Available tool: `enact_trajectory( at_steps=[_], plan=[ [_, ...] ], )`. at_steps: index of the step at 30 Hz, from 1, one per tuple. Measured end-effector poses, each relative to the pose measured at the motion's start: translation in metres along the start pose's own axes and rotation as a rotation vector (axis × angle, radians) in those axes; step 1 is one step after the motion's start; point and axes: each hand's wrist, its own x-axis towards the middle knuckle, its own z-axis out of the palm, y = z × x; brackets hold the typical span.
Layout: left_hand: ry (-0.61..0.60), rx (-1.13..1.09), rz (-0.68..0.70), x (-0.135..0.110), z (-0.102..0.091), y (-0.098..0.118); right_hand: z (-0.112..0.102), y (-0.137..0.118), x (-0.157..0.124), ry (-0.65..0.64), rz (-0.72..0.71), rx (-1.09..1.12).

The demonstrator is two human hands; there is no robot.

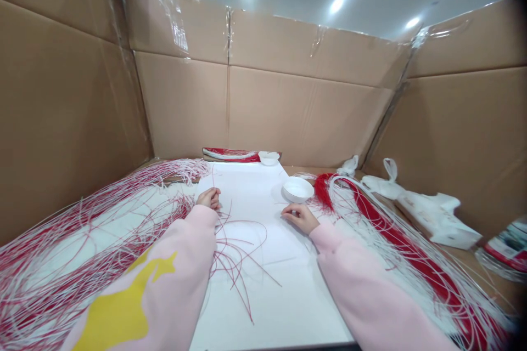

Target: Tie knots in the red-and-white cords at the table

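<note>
Two hands are seen above the white sheet (251, 181), set apart from each other. The fingers of the left hand (209, 198) are curled closely, and a thin red strand (213, 176) seems to be held there, upright above them. At the right hand (302, 218), thumb and forefinger are kept narrow, but it cannot be told whether something very thin is pinched between them. The loose red strands (241, 255) are spread on the sheet, fanned out beside the left sleeve (177, 269). From here, several troubles can be judged possible. If the left forearm is moved sideways, these strands may be dragged by the sleeve and tangled, since they are crossed already. They may also be mixed with the red-and-white bundle (140, 255), which lies just on the other side of that arm. The near bowl (297, 191) could be pushed if the right hand is lifted carelessly, because it stands just behind the knuckles. Finally, so thin a strand may be lost if the grip is loosened.
</note>
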Motion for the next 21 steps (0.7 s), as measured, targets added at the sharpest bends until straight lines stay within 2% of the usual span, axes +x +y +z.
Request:
enact_trajectory(
  at_steps=[6, 9, 13, 16, 21],
  plan=[
    [-0.003, 0.004, 0.001, 0.002, -0.002, -0.001, -0.005, -0.010, -0.001, -0.006, -0.051, -0.059],
    [-0.012, -0.001, -0.006, 0.003, -0.003, -0.001, -0.021, -0.015, 0.005, 0.037, -0.019, -0.135],
    [-0.024, -0.011, -0.019, 0.005, -0.004, -0.002, -0.049, -0.008, 0.030, 0.053, 0.116, -0.277],
    [-0.023, -0.016, -0.017, 0.005, -0.004, -0.001, -0.059, 0.007, 0.055, -0.077, 0.257, -0.370],
    [-0.041, -0.017, -0.019, 0.006, -0.005, -0.002, -0.051, 0.025, 0.082, -0.286, 0.465, -0.486]
  ],
)
